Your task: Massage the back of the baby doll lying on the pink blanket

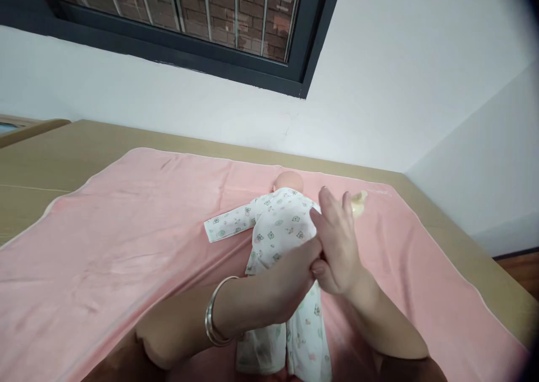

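My left hand (295, 281), with silver bangles at its wrist, is closed and pressed against the palm of my right hand (341, 247). Whether anything lies inside the left fingers is hidden. Several fingers of the right hand stretch up and apart, while its thumb curls in by the left hand. Both hands are above a baby doll (289, 181) dressed in a white printed top (280, 222) and matching trousers (309, 326). One sleeve (229, 224) lies out to the left. The doll's other arm is covered by my hands.
A pink blanket (168, 213) is spread under the doll on a wooden table (105, 138). Just beyond my right fingers lies a small cream-coloured object (359, 202), partly covered. A white wall (379, 90) and a dark-framed window (309, 51) stand behind.
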Demonstrator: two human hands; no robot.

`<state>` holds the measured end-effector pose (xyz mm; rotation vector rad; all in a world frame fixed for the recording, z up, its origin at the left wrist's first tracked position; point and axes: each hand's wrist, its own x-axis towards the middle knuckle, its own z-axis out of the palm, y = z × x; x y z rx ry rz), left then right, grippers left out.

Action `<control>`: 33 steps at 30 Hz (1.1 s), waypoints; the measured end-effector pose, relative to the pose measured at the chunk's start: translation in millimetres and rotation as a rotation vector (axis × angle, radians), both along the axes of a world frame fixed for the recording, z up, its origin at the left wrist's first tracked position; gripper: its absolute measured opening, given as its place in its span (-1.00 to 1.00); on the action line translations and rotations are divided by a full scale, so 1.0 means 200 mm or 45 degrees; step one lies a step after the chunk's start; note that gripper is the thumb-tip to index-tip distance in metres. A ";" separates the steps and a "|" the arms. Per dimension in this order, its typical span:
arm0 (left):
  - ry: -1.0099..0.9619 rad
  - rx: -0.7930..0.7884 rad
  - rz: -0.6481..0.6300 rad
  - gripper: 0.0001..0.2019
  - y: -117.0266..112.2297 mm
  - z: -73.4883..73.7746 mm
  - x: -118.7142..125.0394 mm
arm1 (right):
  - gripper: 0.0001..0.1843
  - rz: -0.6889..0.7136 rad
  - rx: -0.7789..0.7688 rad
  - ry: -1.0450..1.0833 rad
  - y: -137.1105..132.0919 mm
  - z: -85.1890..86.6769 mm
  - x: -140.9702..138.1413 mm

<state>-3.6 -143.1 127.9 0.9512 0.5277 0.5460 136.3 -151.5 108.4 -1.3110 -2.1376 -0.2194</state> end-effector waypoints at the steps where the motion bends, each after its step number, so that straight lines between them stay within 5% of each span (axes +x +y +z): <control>1: -0.061 -0.066 0.003 -0.52 0.02 0.03 -0.01 | -0.14 0.072 0.036 -0.006 0.01 -0.02 -0.03; 4: -0.166 -0.231 0.136 -0.43 0.10 0.07 -0.06 | 0.08 0.365 0.107 -0.020 0.02 -0.09 -0.14; 7: -0.157 -0.182 0.276 -0.31 0.22 0.08 -0.11 | 0.27 0.532 0.055 -0.011 -0.02 -0.13 -0.23; 10: -0.117 -0.051 0.346 -0.30 0.35 0.07 -0.14 | 0.18 0.570 -0.018 0.012 -0.05 -0.13 -0.25; 13: -0.131 0.125 0.591 -0.37 0.49 -0.01 -0.09 | -0.21 0.372 -0.116 0.099 -0.03 -0.14 -0.22; 17: 0.087 0.440 0.989 -0.64 0.67 -0.24 0.03 | -0.49 -0.055 -0.372 0.059 0.14 -0.23 -0.19; 22: 0.493 0.615 0.988 -0.60 0.77 -0.48 0.11 | -0.56 0.066 -0.446 -0.154 0.40 -0.33 -0.09; 26: 0.488 0.819 0.986 -0.62 0.74 -0.53 0.10 | -0.52 0.051 -0.494 -0.071 0.51 -0.33 0.04; 31: 0.514 0.857 1.064 -0.63 0.73 -0.55 0.12 | -0.33 -0.620 -0.479 -0.057 0.45 -0.38 -0.05; 33: 0.529 0.855 1.092 -0.65 0.74 -0.57 0.12 | -0.31 -0.664 -0.450 -0.163 0.39 -0.40 -0.14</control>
